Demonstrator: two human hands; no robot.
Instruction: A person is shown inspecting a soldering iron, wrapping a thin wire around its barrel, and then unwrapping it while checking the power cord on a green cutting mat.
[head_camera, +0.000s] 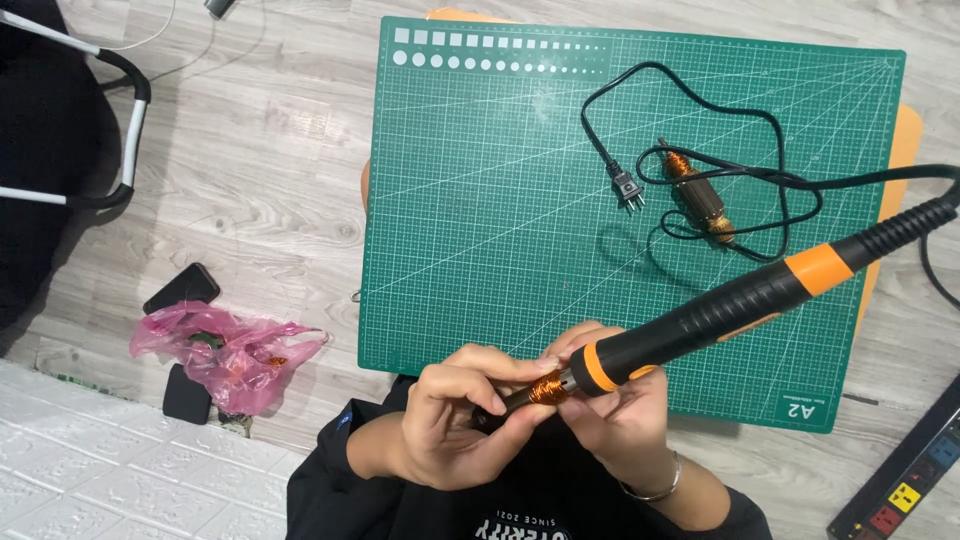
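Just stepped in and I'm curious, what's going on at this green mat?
A person holds a black and orange soldering-iron-style tool in both hands above the near edge of the green cutting mat. The left hand and right hand pinch a small copper wire coil at the tool's front end. On the mat lie a black power cord with plug and a copper-wound motor rotor. A pink plastic bag sits on the floor.

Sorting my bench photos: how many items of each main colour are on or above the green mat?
Black and orange: 1, soldering iron
Black: 1, plug cord
Copper: 2, mat armature, held coil
Total: 4
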